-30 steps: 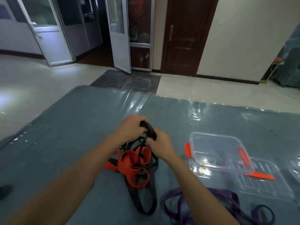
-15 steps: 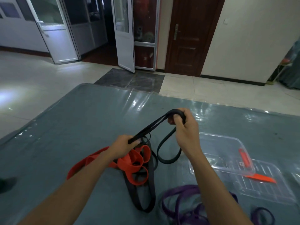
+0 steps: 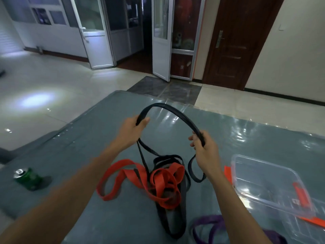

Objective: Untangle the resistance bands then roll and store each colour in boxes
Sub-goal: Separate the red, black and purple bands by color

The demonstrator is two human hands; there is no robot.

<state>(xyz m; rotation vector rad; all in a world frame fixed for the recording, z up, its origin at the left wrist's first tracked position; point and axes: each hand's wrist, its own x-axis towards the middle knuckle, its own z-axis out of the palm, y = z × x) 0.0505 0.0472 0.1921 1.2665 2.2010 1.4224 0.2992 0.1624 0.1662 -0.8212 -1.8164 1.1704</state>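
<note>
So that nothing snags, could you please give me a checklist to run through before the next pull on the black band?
1. Left hand grips black band: ok.
2. Right hand grips it too: ok.
3. Black band free of red band: not ok, loops interlaced.
4. Clear plastic box open: ok.
5. Purple band apart from tangle: cannot tell, partly cropped.
6. Green can away from bands: ok.

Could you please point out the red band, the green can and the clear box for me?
red band (image 3: 123, 163): head view, upper stretch of its left loop.
green can (image 3: 29, 180): head view, its green side wall.
clear box (image 3: 263, 182): head view, the bare floor inside it.
</note>
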